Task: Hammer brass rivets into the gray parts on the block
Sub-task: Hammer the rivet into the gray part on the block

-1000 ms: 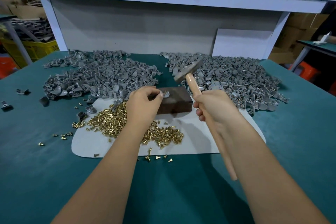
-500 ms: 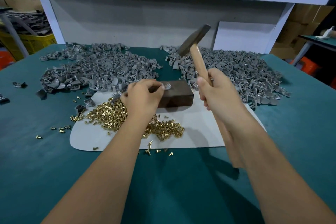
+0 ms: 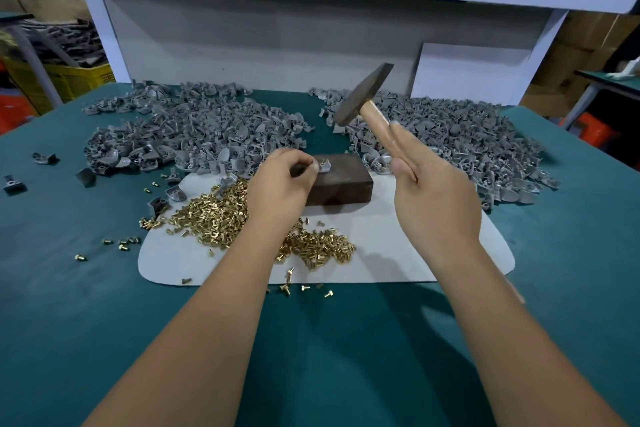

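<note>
A worker's left hand [image 3: 282, 180] pinches a gray part [image 3: 325, 167] flat on the top of a dark block [image 3: 341, 184], its grip kept at the part's left side, apparently so the fingers stay out from under the blow. A brass rivet [image 3: 322, 161] stands upright in the part, not yet driven. The right hand [image 3: 434, 191] has its grip curled round the wooden handle of a hammer [image 3: 363, 95], whose head is raised above and behind the block, poised for a strike. The block sits at the far middle of a pale mat [image 3: 398, 253] on the green bench [image 3: 104, 322]. Loose brass rivets [image 3: 214, 218] are heaped on the mat just left of the block, within easy reach of the holding hand. Piles of gray parts lie toward the far edge, one heap at far left [image 3: 180, 128], another at far right [image 3: 460, 146].
</note>
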